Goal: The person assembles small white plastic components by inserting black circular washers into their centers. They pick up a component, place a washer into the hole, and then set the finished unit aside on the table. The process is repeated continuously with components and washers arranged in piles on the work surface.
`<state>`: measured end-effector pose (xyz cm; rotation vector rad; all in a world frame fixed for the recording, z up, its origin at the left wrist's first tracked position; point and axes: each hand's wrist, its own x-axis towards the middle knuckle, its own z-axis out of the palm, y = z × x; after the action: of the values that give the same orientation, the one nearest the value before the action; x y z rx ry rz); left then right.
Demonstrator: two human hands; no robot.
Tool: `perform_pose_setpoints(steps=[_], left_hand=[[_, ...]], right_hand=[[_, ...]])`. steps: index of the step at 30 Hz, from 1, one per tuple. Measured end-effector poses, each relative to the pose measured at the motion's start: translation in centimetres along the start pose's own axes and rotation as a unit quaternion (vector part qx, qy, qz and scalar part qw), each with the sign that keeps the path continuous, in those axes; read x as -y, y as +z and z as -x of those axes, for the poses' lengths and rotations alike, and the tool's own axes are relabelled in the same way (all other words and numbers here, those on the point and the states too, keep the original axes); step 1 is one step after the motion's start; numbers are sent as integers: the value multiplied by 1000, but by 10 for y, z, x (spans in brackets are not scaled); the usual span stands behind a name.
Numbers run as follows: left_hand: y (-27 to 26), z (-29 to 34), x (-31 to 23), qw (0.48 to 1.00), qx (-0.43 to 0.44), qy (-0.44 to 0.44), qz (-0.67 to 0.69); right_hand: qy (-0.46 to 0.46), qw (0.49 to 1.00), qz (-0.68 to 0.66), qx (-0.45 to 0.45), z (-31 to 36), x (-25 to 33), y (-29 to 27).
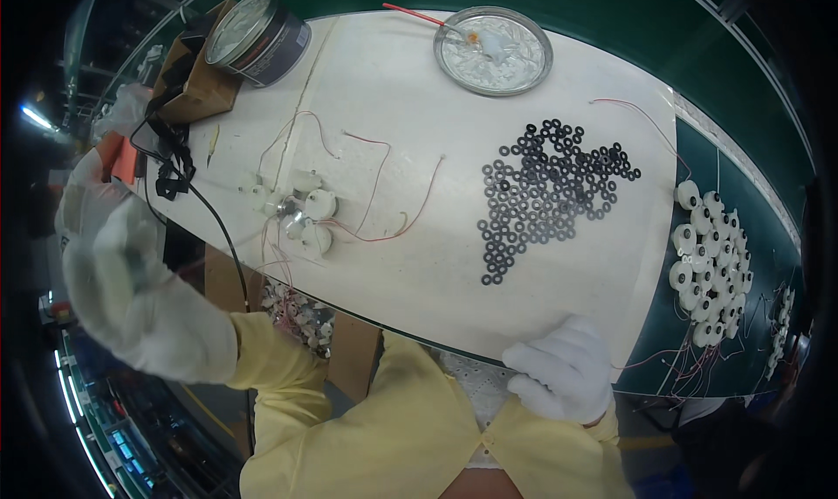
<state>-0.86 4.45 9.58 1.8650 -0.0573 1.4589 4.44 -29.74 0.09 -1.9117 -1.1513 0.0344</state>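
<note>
My left hand (pixel 131 272), in a white glove, is raised off the table's left side and smeared by motion, so its fingers and anything in them cannot be made out. Gloved in white too, my right hand (pixel 563 368) rests at the near table edge with its fingers curled together; what they hold, if anything, is hidden. Between the hands, towards the left, lies a small group of white round motor-like parts (pixel 319 204) with thin red and white wires (pixel 419 215). Many black rings (pixel 550 185) are spread over the table right of the middle.
A round metal dish (pixel 524 80) with a red-handled brush (pixel 410 12) stands at the back. Back left are a large tin (pixel 262 45), a cardboard box (pixel 205 102) and a black cable (pixel 214 206). More white parts (pixel 711 263) sit far right; a carton below holds others (pixel 301 316).
</note>
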Motion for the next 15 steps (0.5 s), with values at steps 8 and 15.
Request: perform_pose_setpoints(steps=[8,15], left_hand=[[-36,18,-3,736,337,-195,553],[-57,6,-14,766,387,-211,469]], right_hand=[[-13,1000,-4,-8,7,-2,-1],[-35,999,-1,-19,10,-2,-2]])
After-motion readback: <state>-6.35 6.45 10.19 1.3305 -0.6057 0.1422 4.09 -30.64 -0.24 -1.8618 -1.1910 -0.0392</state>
